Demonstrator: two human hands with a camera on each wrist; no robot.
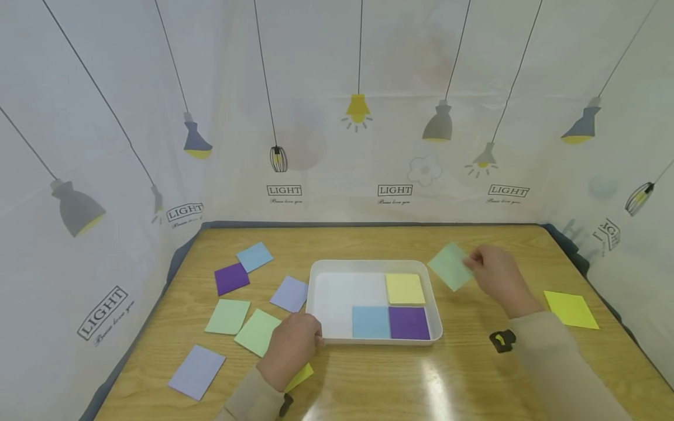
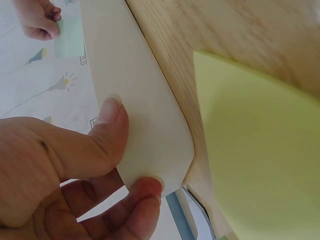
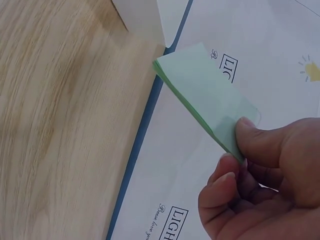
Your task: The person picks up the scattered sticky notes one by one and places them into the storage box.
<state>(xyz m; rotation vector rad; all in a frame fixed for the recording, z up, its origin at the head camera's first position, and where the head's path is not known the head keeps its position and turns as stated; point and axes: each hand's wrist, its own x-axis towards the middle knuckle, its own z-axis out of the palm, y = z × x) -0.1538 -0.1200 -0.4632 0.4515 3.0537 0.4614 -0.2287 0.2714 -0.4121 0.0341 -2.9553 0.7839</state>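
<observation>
My right hand (image 1: 497, 279) pinches a pale green sticky-note pad (image 1: 450, 266) by one corner, thumb on top, beyond the tray's right side. In the right wrist view the same pad (image 3: 205, 90) shows a layered green edge. With thumb and fingers my left hand (image 1: 292, 351) grips the near-left corner of a white tray (image 1: 342, 292). Inside that tray, a light yellow pad (image 1: 405, 289) lies above a purple pad (image 1: 409, 323), and a blue pad (image 1: 371, 322) sits left of the purple one. A yellow pad (image 2: 260, 145) lies close by my left hand.
Left of the tray lie several pads: blue (image 1: 255, 257), purple (image 1: 231, 279), lavender (image 1: 289, 294), green (image 1: 227, 316), another green (image 1: 258, 332) and a second lavender (image 1: 197, 372). A bright yellow pad (image 1: 571, 310) is at far right. Printed cloth walls surround the wooden table (image 1: 384, 386).
</observation>
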